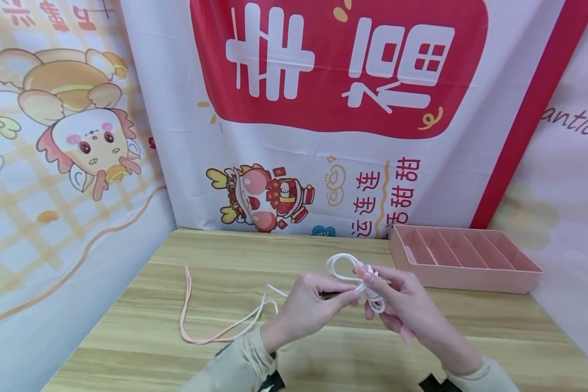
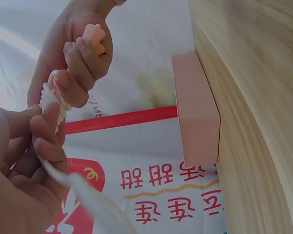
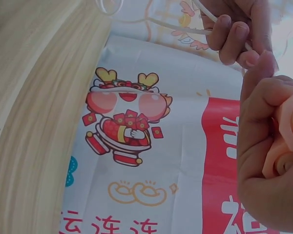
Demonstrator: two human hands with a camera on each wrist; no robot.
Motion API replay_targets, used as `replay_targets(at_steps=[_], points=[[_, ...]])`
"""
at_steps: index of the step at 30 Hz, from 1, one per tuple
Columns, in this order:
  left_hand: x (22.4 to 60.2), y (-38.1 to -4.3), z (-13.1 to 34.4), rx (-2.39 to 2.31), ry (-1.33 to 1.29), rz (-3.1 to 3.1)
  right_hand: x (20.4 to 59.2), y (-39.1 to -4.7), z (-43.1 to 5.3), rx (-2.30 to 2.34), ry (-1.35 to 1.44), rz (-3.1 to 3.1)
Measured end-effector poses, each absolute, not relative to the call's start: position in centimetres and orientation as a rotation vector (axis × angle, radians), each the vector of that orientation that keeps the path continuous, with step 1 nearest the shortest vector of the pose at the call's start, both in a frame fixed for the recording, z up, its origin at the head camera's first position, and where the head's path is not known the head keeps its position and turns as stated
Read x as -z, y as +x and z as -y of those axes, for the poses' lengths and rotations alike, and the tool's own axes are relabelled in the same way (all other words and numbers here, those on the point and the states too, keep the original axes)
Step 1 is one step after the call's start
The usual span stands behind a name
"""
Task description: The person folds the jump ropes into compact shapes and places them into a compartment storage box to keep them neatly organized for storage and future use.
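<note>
A skipping rope with white cord is wound in tight turns between my two hands, and one loose loop sticks up at the left of the bundle. My right hand grips it; two pink faceted handles show in its palm in the right wrist view, and a pink end pokes from its curled fingers in the left wrist view. My left hand pinches the cord beside the turns. A doubled length of cord, pinkish at its far bend, trails over the table left of my left hand.
A pink box with several open compartments stands at the table's back right, against the backdrop. Printed cloths hang behind and beside the wooden table.
</note>
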State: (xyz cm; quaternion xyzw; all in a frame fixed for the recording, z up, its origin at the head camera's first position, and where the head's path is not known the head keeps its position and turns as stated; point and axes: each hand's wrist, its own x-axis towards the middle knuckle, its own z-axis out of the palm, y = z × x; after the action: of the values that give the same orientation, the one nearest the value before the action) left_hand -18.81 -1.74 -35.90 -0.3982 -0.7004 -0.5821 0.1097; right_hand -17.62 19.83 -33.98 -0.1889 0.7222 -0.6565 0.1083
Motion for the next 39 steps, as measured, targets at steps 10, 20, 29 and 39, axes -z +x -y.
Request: replay_targets(at_steps=[10, 20, 29, 39], points=[[35.5, -19.9, 2.9, 1.734, -1.135, 2.302, 33.8, -17.8, -20.2, 1.976, -0.606, -2.093], [36.0, -21.0, 3.4, 1.708, -1.171, 2.333, 33.9, -18.2, -20.3, 2.065, -0.661, -2.019], [37.3, -22.7, 4.0, 1.757, -1.217, 2.399, 33.9, -18.4, -20.7, 2.065, -0.779, -1.953], [38.0, -23.8, 4.7, 1.579, -1.097, 2.509, 34.0, -18.4, -20.8, 1.843, -0.923, -2.029]])
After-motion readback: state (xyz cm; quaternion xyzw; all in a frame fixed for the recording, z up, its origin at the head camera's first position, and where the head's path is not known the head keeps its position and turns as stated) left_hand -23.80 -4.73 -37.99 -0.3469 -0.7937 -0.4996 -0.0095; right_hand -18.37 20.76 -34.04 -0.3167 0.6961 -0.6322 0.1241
